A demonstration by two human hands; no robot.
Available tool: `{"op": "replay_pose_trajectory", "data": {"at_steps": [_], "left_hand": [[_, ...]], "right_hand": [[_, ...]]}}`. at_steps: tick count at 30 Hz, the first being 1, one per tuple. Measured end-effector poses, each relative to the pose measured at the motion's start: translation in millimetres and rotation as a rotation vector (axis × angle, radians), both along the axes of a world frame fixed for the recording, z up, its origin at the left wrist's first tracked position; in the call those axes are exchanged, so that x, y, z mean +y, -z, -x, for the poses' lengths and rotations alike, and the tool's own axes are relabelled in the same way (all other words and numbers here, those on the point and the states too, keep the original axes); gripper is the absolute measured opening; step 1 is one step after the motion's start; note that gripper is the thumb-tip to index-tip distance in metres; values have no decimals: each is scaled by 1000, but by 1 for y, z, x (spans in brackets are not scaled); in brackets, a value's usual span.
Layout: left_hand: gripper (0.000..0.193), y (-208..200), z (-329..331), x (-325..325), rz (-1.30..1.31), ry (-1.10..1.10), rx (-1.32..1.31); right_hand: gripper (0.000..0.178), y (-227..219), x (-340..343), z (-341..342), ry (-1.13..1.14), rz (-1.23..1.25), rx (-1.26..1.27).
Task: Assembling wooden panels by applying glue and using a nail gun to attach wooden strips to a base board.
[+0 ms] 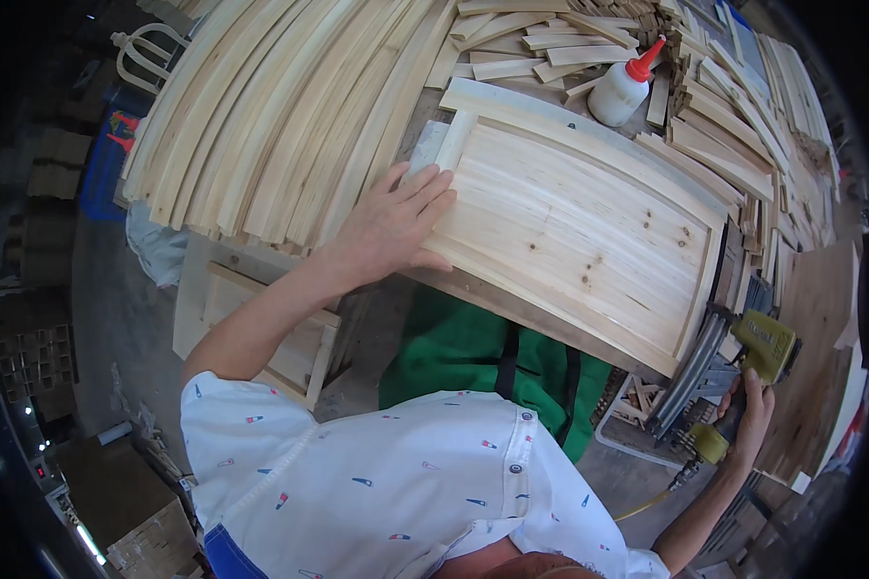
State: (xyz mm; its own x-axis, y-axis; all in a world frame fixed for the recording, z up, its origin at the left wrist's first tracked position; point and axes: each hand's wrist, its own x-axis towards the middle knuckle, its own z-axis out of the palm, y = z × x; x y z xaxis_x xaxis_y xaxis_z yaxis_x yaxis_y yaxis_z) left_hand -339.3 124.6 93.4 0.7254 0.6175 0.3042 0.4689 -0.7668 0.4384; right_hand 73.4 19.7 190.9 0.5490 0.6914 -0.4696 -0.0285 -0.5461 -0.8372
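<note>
A pale wooden panel with a raised frame (570,227) lies in front of me, its face marked by several dark knots. My left hand (396,227) rests on the panel's left end, fingers stretched out over the frame and thumb spread toward the near edge. At the opposite end, my right hand (751,420) is wrapped round the handle of an olive-green pneumatic nail gun (768,347). The gun's long dark magazine runs beside the panel's right edge. Whether its nose touches the wood I cannot tell. A yellow air hose (644,504) trails from the handle's fitting.
Long wooden strips (280,106) are stacked to the left. Short wooden pieces (724,145) pile up at the back right, near a white glue bottle (620,94) with a red nozzle. A wooden frame (261,318) stands below my left forearm. Wide boards (816,338) lie far right.
</note>
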Motion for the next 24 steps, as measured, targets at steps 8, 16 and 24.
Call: {"op": "replay_pose_trajectory", "data": {"at_steps": [8,16,24], "left_hand": [[68,7,-31,5,12,161,-188],[68,-7,-18,25,-43,154,-203],[71,-7,97,58,-156,-96,6]], "right_hand": [[31,-29,-77,-14,102,-189,12],[29,-40,-71,-6,81,-227,43],[29,-60,-51,15,41,-178,-32]]}}
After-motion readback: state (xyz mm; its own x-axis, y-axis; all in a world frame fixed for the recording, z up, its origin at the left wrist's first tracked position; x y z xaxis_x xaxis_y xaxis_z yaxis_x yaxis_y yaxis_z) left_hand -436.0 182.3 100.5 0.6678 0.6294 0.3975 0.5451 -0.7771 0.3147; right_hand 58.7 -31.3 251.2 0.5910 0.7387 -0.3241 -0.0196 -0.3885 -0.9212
